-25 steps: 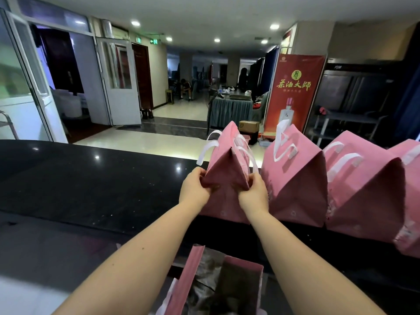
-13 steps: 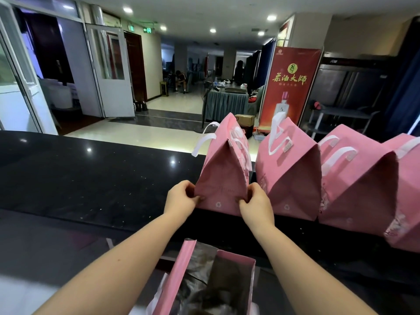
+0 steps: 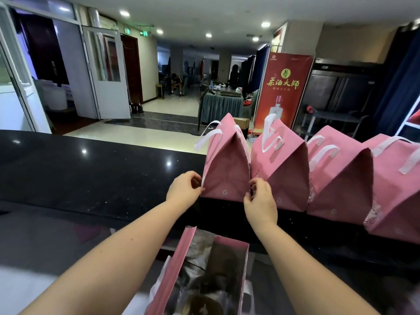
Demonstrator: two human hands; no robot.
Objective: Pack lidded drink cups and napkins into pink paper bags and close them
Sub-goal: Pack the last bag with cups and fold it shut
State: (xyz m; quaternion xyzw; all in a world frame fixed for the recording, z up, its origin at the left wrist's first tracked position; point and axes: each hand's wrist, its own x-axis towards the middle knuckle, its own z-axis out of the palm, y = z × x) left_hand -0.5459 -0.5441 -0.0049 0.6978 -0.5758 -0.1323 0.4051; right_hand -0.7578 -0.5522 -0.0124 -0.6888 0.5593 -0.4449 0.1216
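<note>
Black glossy stone bench [image 3: 91, 178] across the whole view. On it, row of four closed pink paper bags [image 3: 286, 173] with white strap handles, close side by side; rightmost bag [image 3: 400, 192] cut off by the frame edge. At the bottom edge, open pink paper bag [image 3: 230, 253], cropped, contents dark and unreadable. Between left hand [image 3: 184, 189] and right hand [image 3: 261, 201], leftmost closed bag [image 3: 227, 169]. Curled fingers [image 3: 189, 177] at its lower side edges; pinching or merely touching, impossible to tell.

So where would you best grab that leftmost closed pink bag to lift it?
Probably by the white handles looping up at its folded peak, coming from above. The leftmost bag tapers to a ridge there, and the neighbouring bag crowds its right side.
</note>
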